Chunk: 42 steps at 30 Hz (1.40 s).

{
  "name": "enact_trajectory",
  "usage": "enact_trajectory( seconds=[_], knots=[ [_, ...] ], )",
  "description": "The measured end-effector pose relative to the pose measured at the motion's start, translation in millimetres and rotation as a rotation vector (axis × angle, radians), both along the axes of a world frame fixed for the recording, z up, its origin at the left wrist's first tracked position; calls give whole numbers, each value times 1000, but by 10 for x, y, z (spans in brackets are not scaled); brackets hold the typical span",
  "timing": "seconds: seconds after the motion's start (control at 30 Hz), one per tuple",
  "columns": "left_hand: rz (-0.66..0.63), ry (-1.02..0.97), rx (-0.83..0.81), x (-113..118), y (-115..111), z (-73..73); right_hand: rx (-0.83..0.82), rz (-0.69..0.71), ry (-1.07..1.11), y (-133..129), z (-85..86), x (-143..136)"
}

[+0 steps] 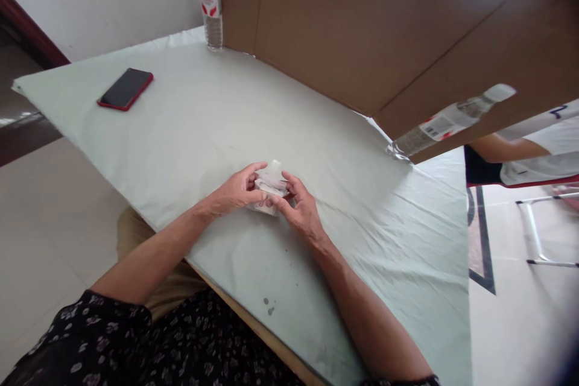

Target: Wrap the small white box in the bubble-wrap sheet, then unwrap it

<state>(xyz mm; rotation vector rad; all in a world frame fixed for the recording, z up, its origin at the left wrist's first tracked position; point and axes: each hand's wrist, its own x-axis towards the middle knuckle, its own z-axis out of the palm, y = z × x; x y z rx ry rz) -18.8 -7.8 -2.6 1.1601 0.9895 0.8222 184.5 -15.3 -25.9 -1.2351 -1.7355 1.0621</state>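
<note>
Between my hands, on the pale green tablecloth, is a small white packet that looks like a tissue pack. A whitish flap or sheet sticks up from its top. My left hand grips the packet's left side, thumb at the front and fingers curled behind. On the opposite side, my right hand holds it with the thumb across the front and the fingers bent around the edge. The packet's lower part and some fingertips are partly hidden.
A dark phone with a red case lies at the left. One water bottle stands by a tall brown cardboard panel; another bottle stands at its right end. Beyond the panel, another person's arm shows.
</note>
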Motion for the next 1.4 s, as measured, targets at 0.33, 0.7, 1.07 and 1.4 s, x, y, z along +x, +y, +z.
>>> enact_trajectory(
  seconds=[0.33, 0.7, 1.07, 1.4],
  knots=[
    [-13, -14, -22, 19, 21, -16, -293, -57, 300, 324, 169, -63],
    [-29, 37, -38, -11, 50, -9, -108, -115, 284, 417, 300, -142],
    [-46, 196, 114, -55, 65, 42, 348, -82, -189, 77, 223, -143],
    [-93, 193, 52, -134, 101, 39, 608, 144, -448, 17, 221, -92]
  ],
)
